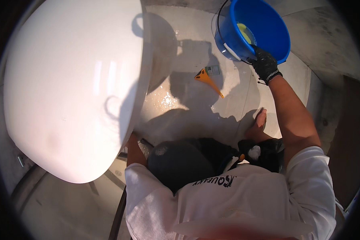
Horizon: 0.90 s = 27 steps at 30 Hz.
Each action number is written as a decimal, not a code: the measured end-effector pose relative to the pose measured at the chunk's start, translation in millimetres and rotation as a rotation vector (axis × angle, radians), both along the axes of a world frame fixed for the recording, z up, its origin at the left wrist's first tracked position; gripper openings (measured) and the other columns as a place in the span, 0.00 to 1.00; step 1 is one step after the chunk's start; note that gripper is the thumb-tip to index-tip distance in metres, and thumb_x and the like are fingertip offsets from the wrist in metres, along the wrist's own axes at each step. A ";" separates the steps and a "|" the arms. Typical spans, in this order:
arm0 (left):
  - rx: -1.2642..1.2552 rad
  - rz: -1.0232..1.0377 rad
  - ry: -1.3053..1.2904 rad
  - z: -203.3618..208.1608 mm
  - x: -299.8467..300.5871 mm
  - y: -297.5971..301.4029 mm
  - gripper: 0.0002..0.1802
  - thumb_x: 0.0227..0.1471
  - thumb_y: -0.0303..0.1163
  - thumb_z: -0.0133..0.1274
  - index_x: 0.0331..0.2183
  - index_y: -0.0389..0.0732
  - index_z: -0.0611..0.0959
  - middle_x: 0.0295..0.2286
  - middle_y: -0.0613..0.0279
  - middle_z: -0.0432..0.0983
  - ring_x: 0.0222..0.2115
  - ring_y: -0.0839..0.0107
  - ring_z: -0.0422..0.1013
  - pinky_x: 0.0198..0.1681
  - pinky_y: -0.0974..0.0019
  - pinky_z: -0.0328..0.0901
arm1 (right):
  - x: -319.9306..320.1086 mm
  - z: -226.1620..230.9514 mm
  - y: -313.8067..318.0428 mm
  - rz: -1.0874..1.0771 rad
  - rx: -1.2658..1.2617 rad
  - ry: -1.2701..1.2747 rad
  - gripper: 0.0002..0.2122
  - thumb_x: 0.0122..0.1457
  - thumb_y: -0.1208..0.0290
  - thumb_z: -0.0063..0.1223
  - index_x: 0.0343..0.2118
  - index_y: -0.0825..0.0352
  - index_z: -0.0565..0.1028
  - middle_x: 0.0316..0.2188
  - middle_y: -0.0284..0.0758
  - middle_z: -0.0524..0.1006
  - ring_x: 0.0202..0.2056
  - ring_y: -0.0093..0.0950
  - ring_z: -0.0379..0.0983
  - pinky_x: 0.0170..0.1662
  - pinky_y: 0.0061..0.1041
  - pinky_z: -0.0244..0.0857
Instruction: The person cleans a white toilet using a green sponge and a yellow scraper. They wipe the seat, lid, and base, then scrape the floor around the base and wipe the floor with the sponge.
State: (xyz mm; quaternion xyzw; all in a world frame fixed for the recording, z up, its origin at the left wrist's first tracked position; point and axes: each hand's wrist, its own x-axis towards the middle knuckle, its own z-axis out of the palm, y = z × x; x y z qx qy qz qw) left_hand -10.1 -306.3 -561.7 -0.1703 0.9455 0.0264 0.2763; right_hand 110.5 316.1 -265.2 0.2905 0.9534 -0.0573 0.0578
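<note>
My right hand (264, 64), in a black glove, grips the near rim of a blue bucket (270, 24) at the upper right. The bucket looks tilted, with its mouth toward the right. Inside it lies a yellow piece (246, 34), perhaps a sponge, and its wire handle (220, 24) with a white grip hangs down the left side. My left forearm (135, 152) passes down behind a large white rounded bathtub-like shell (76, 88), which hides my left hand. An orange scraper-shaped tool (208, 82) with a label lies on the floor, left of the bucket.
The pale tiled floor (160, 102) has wet, shiny patches near the white shell. My bare foot (260, 122) rests on the floor below the bucket. Dark metal bars (118, 212) stand at the lower left. A grey wall (328, 36) rises behind the bucket.
</note>
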 end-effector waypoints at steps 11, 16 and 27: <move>0.052 -0.488 0.043 171.8 -20.7 116.5 0.18 0.42 0.39 0.47 0.32 0.35 0.75 0.32 0.43 0.73 0.36 0.50 0.70 0.40 0.56 0.64 | -4.1 28.8 -22.7 0.070 0.278 0.089 0.28 0.49 0.60 0.51 0.54 0.62 0.59 0.52 0.40 0.62 0.53 0.39 0.57 0.55 0.39 0.46; 0.442 -0.696 -0.220 269.1 -1.3 246.3 0.17 0.39 0.33 0.51 0.35 0.38 0.74 0.29 0.43 0.73 0.33 0.49 0.70 0.37 0.56 0.64 | 24.7 6.6 -105.4 0.103 -0.250 0.476 0.28 0.45 0.63 0.54 0.51 0.66 0.62 0.50 0.46 0.62 0.51 0.42 0.59 0.52 0.34 0.54; 0.342 -1.074 -0.146 330.0 59.9 395.5 0.15 0.40 0.29 0.50 0.35 0.36 0.74 0.32 0.44 0.71 0.34 0.50 0.68 0.38 0.57 0.64 | -15.2 -128.0 -148.5 0.252 -0.999 0.130 0.12 0.43 0.64 0.52 0.29 0.66 0.75 0.26 0.40 0.75 0.33 0.34 0.73 0.33 0.32 0.66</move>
